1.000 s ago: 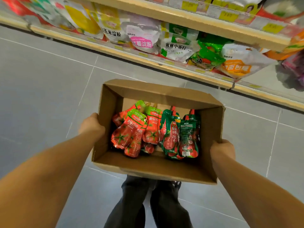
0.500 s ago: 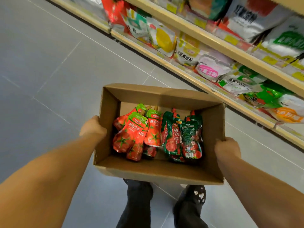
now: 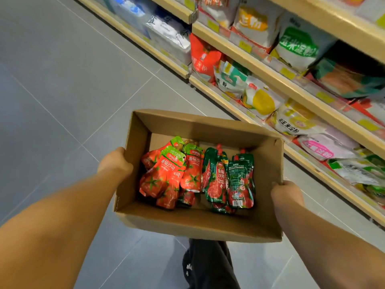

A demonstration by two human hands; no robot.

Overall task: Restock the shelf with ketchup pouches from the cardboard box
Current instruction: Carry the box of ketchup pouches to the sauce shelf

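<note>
An open brown cardboard box is held above the floor in front of me. My left hand grips its left wall and my right hand grips its right wall. Inside lie several ketchup pouches: red ones with green tops on the left, dark green ones with red spouts on the right. The shelf runs diagonally along the right side, its lower tiers filled with bagged goods.
Grey floor tiles spread to the left and ahead. Bags of starch and flour crowd the shelf's lower tiers. My dark trouser leg and shoe show below the box.
The view has swung left along the aisle, so the shelf now runs diagonally on the right. Both hands keep their hold on the box; the pouches have not shifted.
</note>
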